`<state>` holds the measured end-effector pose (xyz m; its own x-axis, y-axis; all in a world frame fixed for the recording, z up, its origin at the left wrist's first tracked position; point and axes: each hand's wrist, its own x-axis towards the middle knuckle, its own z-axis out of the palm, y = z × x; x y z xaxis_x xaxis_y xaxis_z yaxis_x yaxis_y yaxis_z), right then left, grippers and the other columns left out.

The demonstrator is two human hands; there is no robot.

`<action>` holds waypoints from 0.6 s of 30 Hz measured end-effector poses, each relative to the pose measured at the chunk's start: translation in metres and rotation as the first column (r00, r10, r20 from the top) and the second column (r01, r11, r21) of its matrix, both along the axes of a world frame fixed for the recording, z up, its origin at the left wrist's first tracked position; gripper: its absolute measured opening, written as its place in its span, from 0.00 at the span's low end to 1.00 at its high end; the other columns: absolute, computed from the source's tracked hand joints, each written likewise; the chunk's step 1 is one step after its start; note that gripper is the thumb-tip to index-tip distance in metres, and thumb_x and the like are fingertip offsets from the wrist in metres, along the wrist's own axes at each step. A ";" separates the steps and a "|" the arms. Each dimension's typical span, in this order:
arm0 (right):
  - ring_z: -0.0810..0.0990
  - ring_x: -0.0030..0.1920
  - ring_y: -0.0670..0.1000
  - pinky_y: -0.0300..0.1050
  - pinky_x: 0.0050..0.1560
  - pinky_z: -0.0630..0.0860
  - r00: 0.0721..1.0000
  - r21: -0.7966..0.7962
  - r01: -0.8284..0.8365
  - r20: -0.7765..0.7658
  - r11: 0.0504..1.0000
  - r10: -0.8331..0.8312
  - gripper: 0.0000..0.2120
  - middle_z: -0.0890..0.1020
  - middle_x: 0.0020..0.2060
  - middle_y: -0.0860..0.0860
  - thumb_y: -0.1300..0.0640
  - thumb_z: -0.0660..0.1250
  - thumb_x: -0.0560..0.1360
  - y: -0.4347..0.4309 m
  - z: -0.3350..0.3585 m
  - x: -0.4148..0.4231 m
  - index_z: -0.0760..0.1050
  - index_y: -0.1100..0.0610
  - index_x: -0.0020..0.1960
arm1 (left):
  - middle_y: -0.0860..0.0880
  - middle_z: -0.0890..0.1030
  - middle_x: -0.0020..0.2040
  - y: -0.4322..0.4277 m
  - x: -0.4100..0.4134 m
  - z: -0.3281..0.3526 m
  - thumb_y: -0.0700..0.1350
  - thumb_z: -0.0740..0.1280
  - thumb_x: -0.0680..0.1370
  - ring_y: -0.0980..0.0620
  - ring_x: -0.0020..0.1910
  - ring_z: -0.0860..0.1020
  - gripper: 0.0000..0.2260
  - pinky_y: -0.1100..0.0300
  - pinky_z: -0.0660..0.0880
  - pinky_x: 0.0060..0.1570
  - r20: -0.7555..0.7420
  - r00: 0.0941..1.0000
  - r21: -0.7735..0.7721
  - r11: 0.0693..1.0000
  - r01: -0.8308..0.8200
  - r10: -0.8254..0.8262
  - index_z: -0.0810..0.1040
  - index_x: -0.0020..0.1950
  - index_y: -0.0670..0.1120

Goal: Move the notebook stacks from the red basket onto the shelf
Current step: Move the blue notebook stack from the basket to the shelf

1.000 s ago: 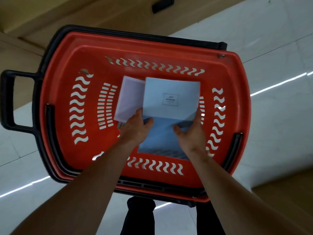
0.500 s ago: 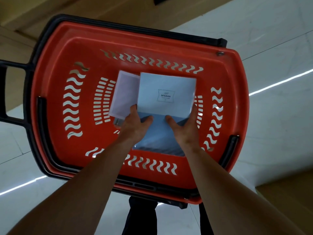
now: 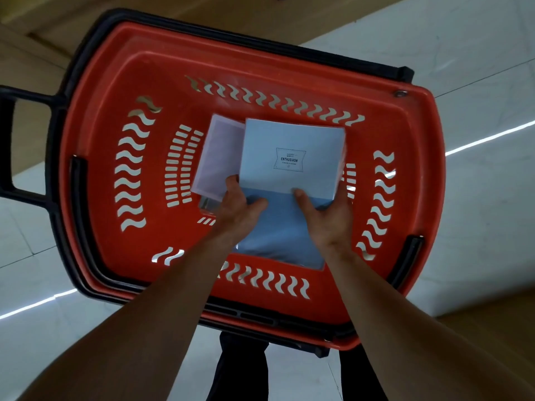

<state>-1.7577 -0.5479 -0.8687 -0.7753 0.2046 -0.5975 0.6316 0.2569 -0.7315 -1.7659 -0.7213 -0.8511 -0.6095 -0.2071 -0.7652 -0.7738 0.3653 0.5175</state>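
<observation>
Your left hand (image 3: 237, 206) and right hand (image 3: 324, 218) both grasp the blue notebook stack (image 3: 289, 157), the one labelled ENTHUSIASM. They hold it at its near edge just below the middle of the frame. Each thumb lies on the top cover and the fingers wrap the left and right sides. Neither hand is free.

The stack tilts up toward you and sits between your hands and the basket's far wall. Its near edge is over a darker blue pack (image 3: 283, 238) that lies flat on the basket floor under your wrists. A pink stack (image 3: 215, 160) leans just beside your left fingers and touches or slips behind the blue stack's left edge. The view does not settle which.

You look to be at the pick-up step. The stack is gripped but is low inside the red basket (image 3: 95, 140), well under the rim. The next move calls for a straight lift with even pressure from both sides, so the wrapped notebooks don't fan or slide. Keep your left fingers clear of the pink stack so it isn't dragged along. Then carry the stack over the rim toward the shelf.

The basket's black handle (image 3: 8, 146) juts out at the left edge of the frame, over pale tiled floor (image 3: 477, 198). A wooden surface (image 3: 43, 21) fills the upper left. It may be the base of the shelf, though too little of it shows to be sure.
</observation>
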 end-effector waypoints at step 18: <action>0.81 0.55 0.36 0.37 0.51 0.82 0.987 0.052 -0.149 -0.056 0.987 0.152 0.27 0.82 0.59 0.37 0.39 0.71 0.74 0.004 0.060 -0.007 0.72 0.48 0.70 | 0.57 0.78 0.61 -0.014 0.012 0.058 0.51 0.73 0.77 0.58 0.58 0.78 0.27 0.72 0.77 0.41 -0.164 0.977 0.168 0.980 -0.106 0.134 0.67 0.73 0.59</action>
